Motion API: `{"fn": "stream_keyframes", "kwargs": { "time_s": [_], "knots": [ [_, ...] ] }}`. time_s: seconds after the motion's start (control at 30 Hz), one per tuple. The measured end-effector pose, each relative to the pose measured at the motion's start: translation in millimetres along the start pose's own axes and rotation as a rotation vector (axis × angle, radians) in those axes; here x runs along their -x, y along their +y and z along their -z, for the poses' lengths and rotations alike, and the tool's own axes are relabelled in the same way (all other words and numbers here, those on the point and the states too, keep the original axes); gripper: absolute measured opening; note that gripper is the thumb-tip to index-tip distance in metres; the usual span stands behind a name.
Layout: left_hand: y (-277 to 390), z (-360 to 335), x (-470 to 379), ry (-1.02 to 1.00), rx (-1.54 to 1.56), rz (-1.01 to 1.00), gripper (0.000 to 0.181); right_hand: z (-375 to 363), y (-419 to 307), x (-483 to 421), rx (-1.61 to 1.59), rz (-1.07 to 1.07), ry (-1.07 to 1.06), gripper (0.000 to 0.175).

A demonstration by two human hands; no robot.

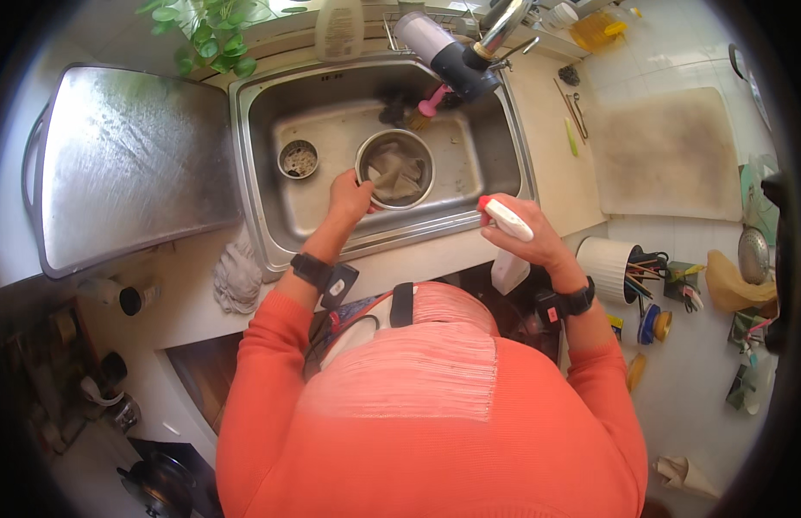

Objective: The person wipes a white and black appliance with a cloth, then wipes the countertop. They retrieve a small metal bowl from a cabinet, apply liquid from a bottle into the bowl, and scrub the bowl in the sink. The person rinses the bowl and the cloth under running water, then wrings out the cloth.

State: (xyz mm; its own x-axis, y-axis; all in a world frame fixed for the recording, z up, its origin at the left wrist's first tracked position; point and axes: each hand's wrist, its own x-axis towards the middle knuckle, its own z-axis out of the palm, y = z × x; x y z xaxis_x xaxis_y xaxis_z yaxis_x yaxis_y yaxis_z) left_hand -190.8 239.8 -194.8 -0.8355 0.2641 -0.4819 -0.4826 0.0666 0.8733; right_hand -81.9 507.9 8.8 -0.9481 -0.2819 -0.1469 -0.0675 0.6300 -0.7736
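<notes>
My left hand (351,197) grips the left rim of a round metal bowl (429,183) held over the steel sink (323,217). A wet-looking beige cloth (395,171) lies inside the bowl. My right hand (527,226) is closed around the neck of a white spray bottle (509,272) with a red nozzle, just in front of the sink's right front corner; the nozzle points left. A small strainer cup (298,160) with food scraps stands at the sink's left. Behind the bowl is a pink-handled brush (431,105) beside a dark scrubber.
The faucet (502,29) with a dark attachment reaches over the sink's back right. A metal tray (135,168) lies left of the sink, with a crumpled grey cloth (237,278) before it. To the right are a cutting board (669,155) and a white ribbed utensil holder (604,269).
</notes>
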Motion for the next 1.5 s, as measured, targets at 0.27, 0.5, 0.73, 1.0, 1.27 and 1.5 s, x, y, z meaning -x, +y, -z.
{"fn": "stream_keyframes", "kwargs": {
  "time_s": [0.27,0.5,0.73,1.0,1.27,1.5],
  "knots": [
    [39.3,-16.1,52.4,0.035,-0.062,-0.281,0.035,-35.1,23.9,-20.9,0.121,-0.035,0.006,0.020],
    [29.6,-20.7,57.6,0.144,-0.327,-0.396,0.047,-55.5,36.4,-27.6,-0.005,0.041,0.053,0.021],
    [5.0,-26.9,54.5,0.149,-0.383,-0.476,0.041,-56.6,37.8,-32.3,0.180,-0.150,0.072,0.024],
    [15.4,-32.0,62.8,0.103,-0.350,-0.464,0.042,-63.0,29.9,-33.7,0.018,0.071,0.058,0.026],
    [42.1,-34.5,72.0,0.030,-0.073,-0.257,0.042,-70.0,22.7,-27.0,0.118,-0.039,-0.001,0.026],
    [47.6,-30.2,73.7,0.081,0.008,-0.257,0.039,-65.1,30.8,-25.2,0.153,-0.163,-0.005,0.025]
  ]
}}
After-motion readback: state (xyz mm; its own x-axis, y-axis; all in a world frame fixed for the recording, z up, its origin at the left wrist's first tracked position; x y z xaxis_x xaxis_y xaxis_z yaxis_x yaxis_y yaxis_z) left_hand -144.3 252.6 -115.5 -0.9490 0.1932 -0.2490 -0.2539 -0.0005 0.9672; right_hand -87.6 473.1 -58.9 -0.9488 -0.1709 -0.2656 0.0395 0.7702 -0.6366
